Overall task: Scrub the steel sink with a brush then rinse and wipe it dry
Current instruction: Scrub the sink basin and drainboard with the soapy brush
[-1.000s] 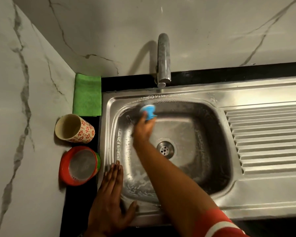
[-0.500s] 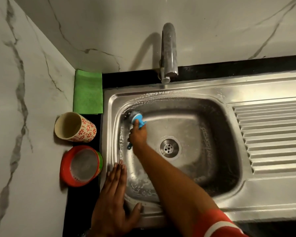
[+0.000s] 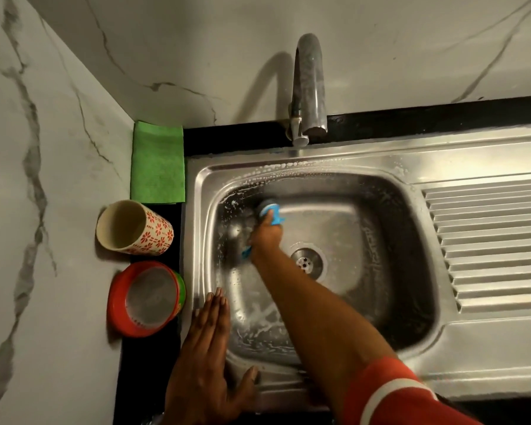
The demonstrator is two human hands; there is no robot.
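While suds cling to the back rim and walls of the sink (image 3: 344, 167), the scrubbing step is judged to be in hand; rinsing and wiping are not yet begun. The brush (image 3: 270, 213) is gripped by the right hand (image 3: 265, 240), fingers curled round its handle, its head pressed against the back-left wall of the basin. Its long axis runs from near-left to far-right, head pointing away toward the tap (image 3: 308, 87). The left hand (image 3: 207, 357) is laid flat on the near-left rim, fingers straight and together. Next, the unscrubbed right wall is likely to need covering.
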